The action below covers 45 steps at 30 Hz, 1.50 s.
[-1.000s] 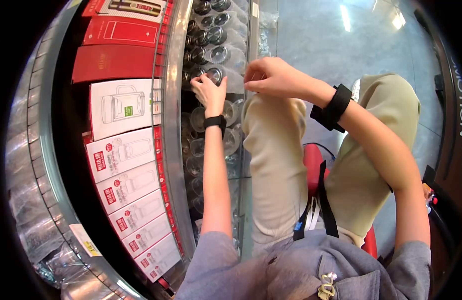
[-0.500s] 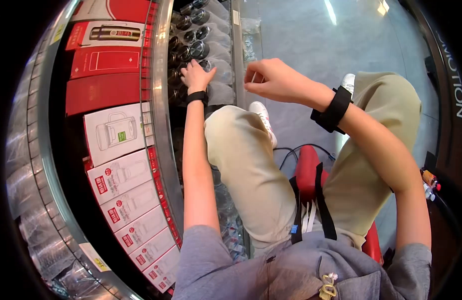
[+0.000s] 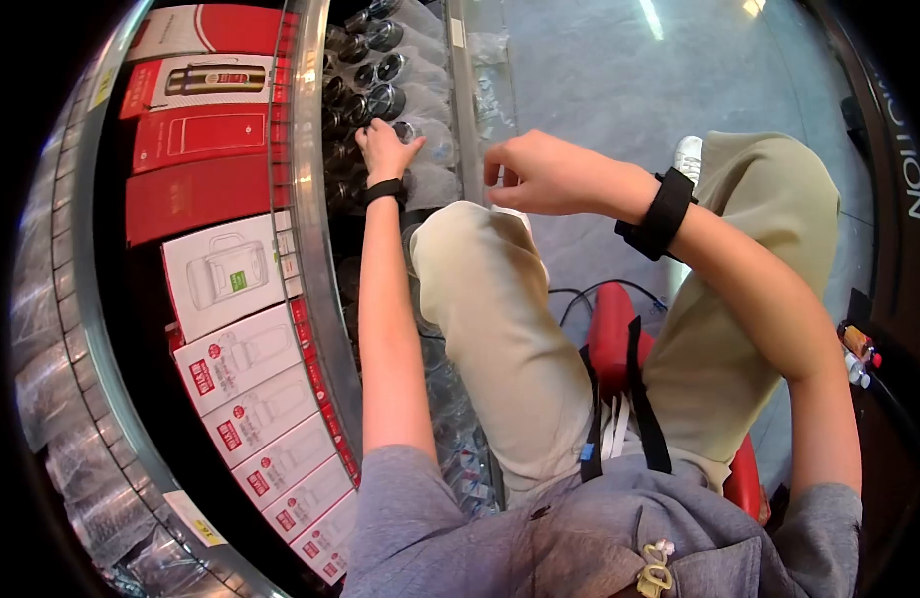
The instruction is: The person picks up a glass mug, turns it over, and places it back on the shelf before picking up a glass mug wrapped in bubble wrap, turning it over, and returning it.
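Observation:
My left hand (image 3: pixel 388 151) reaches down onto the lower shelf among bottles with dark lids (image 3: pixel 385 102), wrapped in clear plastic. Its fingers and thumb are spread at a bottle's lid; a firm grip is not visible. In front of my knee, my right hand (image 3: pixel 550 174) hovers over the floor side of the shelf edge. Those fingers curl loosely with a gap to the thumb, and nothing shows between them. A black band sits on each wrist.
A metal shelf edge (image 3: pixel 310 199) runs along my left arm. Red boxes (image 3: pixel 201 135) and white boxes with jug pictures (image 3: pixel 221 274) fill the shelf above. Plastic-wrapped goods (image 3: pixel 96 478) stand at far left. A red seat (image 3: pixel 610 334) is between my legs, with a black cable behind it.
The view has shifted slightly, moving the shelf leftward. My left hand stays among the bottles. My right hand has dropped a little, with its thumb and fingers still apart.

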### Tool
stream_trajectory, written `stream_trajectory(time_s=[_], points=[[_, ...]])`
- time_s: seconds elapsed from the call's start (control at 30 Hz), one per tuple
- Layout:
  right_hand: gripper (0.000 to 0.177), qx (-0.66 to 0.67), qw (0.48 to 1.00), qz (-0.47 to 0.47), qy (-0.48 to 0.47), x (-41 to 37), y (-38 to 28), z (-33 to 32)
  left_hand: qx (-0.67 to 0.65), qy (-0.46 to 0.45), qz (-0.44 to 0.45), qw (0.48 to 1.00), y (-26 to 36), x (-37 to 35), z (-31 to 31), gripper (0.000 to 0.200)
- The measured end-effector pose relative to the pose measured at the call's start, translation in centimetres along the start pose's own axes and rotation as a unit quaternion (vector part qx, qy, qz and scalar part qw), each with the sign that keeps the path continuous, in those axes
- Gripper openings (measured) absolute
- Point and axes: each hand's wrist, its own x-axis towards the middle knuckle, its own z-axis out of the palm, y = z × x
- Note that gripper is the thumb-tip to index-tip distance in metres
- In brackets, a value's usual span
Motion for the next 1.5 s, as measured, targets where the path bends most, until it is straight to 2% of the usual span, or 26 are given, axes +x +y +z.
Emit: stream_trajectory(time_s=[0.07, 0.17, 0.27, 0.37, 0.57, 0.77, 0.93, 1.13, 1.17, 1.2, 1.3, 1.4, 1.5], points=[[0.024, -0.007, 1.000, 0.005, -0.007, 0.1, -0.1, 0.0, -0.015, 0.005, 0.001, 1.000, 0.5, -0.3, -0.1, 0.075], [0.024, -0.015, 1.000, 0.007, -0.015, 0.0, 0.1, 0.2, 0.091, -0.011, -0.015, 0.996, 2.0, -1.5, -1.0, 0.074], [0.024, -0.012, 1.000, 0.007, -0.018, 0.0, -0.2, 0.1, 0.100, -0.048, -0.032, 0.993, 2.6, -2.0, -1.8, 0.075], [0.025, -0.017, 1.000, 0.013, -0.021, -0.1, -0.1, 0.2, 0.089, -0.039, -0.033, 0.995, 3.6, -2.6, -2.5, 0.075], [0.025, -0.016, 0.999, 0.013, -0.030, 0.1, -0.1, 0.2, -0.005, -0.107, -0.033, 0.994, 3.0, -1.8, -2.8, 0.069], [0.030, -0.021, 0.999, -0.012, -0.041, 0.2, 0.0, -0.1, 0.026, -0.094, 0.002, 0.995, 3.2, -1.5, -3.0, 0.068], [0.029, -0.030, 0.999, -0.020, -0.034, 0.3, 0.3, 0.2, 0.000, -0.076, 0.008, 0.997, 3.8, -1.2, -4.7, 0.066], [0.029, -0.024, 0.999, -0.033, -0.029, 0.4, 0.0, 0.0, -0.048, -0.006, 0.023, 0.999, 3.4, -1.8, -9.0, 0.068], [0.030, -0.032, 0.999, -0.029, -0.026, 0.6, 0.2, -0.1, -0.031, 0.000, 0.012, 0.999, 4.6, -2.6, -11.0, 0.068], [0.030, -0.041, 0.999, -0.023, -0.023, 0.7, 0.6, -0.3, -0.068, 0.006, 0.014, 0.998, 5.2, -3.3, -12.9, 0.067], [0.045, -0.119, 0.991, 0.021, 0.051, 0.9, 1.4, -0.7, -0.147, 0.008, 0.026, 0.989, 6.4, -4.8, -17.9, 0.066], [0.073, -0.196, 0.964, 0.009, 0.178, 0.2, 1.5, -1.4, -0.228, -0.031, 0.031, 0.973, 7.7, -6.8, -22.9, 0.067], [0.095, -0.145, 0.979, -0.046, 0.135, 0.1, 1.5, -2.5, -0.406, -0.119, 0.036, 0.905, 9.0, -8.1, -24.5, 0.065]])
